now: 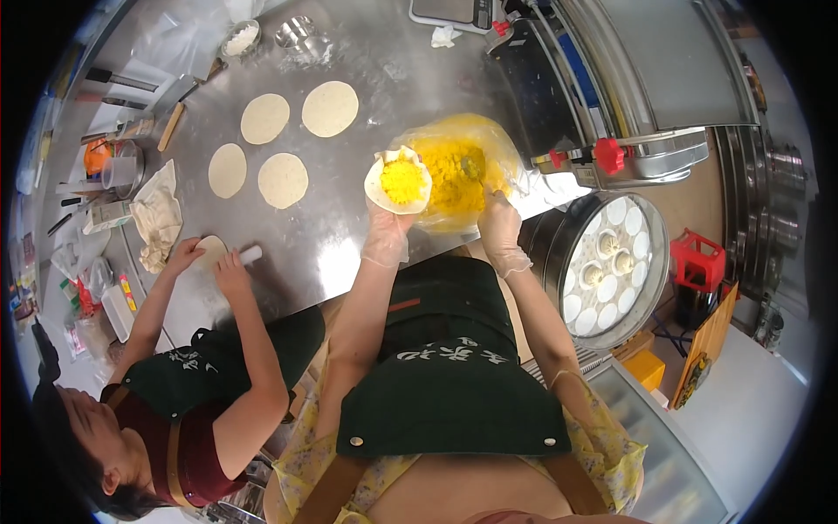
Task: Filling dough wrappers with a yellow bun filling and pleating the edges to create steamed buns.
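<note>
Illumination is bright over the metal bench [284, 231], which returns 1 strong white glare patch near its front edge and a diffuse sheen elsewhere. The plastic bag [499, 155] shows small highlights. Shadows are soft. The yellow filling [403, 182] is clearly legible. Fisheye distortion bends straight edges toward the rim; detail softens there, and corners fall to black.
</note>
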### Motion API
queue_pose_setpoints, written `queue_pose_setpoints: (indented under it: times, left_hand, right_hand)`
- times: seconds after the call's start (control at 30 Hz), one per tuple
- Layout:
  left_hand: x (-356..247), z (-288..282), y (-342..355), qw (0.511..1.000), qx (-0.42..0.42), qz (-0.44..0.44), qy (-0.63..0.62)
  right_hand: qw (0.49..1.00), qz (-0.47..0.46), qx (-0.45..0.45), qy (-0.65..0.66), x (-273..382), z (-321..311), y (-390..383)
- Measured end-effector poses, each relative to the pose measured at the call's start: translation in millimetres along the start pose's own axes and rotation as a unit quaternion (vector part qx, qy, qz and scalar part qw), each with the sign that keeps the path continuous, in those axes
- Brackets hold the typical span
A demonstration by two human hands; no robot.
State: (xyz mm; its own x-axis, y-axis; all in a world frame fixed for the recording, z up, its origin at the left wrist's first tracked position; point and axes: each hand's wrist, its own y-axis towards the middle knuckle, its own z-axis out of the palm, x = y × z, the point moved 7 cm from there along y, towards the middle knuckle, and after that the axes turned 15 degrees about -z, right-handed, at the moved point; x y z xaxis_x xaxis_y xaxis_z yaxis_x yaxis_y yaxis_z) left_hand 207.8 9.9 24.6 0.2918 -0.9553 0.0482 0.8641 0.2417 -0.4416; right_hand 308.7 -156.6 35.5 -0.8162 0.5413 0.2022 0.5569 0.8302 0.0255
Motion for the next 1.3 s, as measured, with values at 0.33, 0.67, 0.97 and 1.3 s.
queue_pose_setpoints:
  times: [0.33, 0.67, 0.97, 1.3]
  left_hand:
    - [-5.3, -7.7, -5.3, 0.999, 0.026, 0.013, 0.026]
    - [-6.8, -9.1, -6.0, 1.0, -0.007, 0.017, -0.008]
    - [5.5, -20.5, 12.7, 1.0, 0.011, -0.009, -0.004]
    - [38.0, -15.5, 32.5, 0.999, -0.007, -0.038, -0.013]
  right_hand:
    - [1.0, 0.004, 0.017, -0.025, 5.5, -9.6, 2.1]
    - [0.907, 0.181, 0.015, 0.38, -16.6, 33.4, -7.1]
    - [0.858, 0.192, -0.072, 0.47, 14.0, -38.0, -20.2]
    - [0.973, -0.104, -0.194, 0.063, 86.0, -40.3, -31.9]
